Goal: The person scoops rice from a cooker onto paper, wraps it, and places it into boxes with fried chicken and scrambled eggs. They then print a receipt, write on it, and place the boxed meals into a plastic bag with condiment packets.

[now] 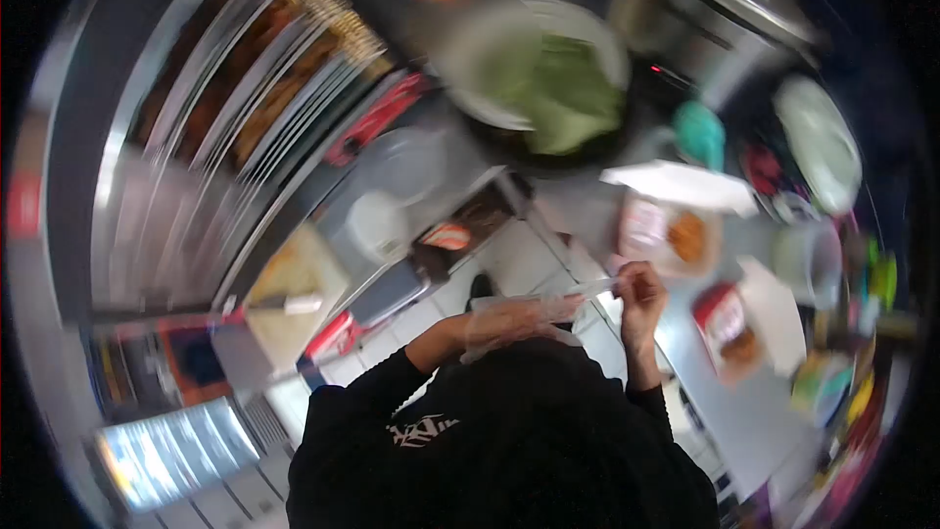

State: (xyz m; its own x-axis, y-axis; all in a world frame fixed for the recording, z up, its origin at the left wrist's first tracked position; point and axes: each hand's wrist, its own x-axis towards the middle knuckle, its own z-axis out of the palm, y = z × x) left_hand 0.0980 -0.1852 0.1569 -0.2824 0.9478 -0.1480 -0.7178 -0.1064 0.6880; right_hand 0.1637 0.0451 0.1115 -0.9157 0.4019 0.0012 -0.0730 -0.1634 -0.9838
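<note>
A loose, clear plastic glove (477, 331) covers my left hand (524, 318), which reaches across in front of my chest with its fingers stretched out. My right hand (641, 294) is closed in a pinch on the glove's thin fingertip end, drawn out taut between both hands. Just beyond my right hand stands an open takeaway box (641, 225) with orange-brown fried food (688, 236) inside. A second open red-and-white box (721, 313), also with fried food, lies to the right on the metal counter (710, 407). Motion blur softens the details.
At the left is a rack of trays (264, 88) with browned food. A large white bowl (587, 24) holding a green cloth-like item (568, 98) stands ahead. A metal cooker (715, 10) is at the upper right. A cutting board (294, 284) lies left, above a tiled floor (519, 260).
</note>
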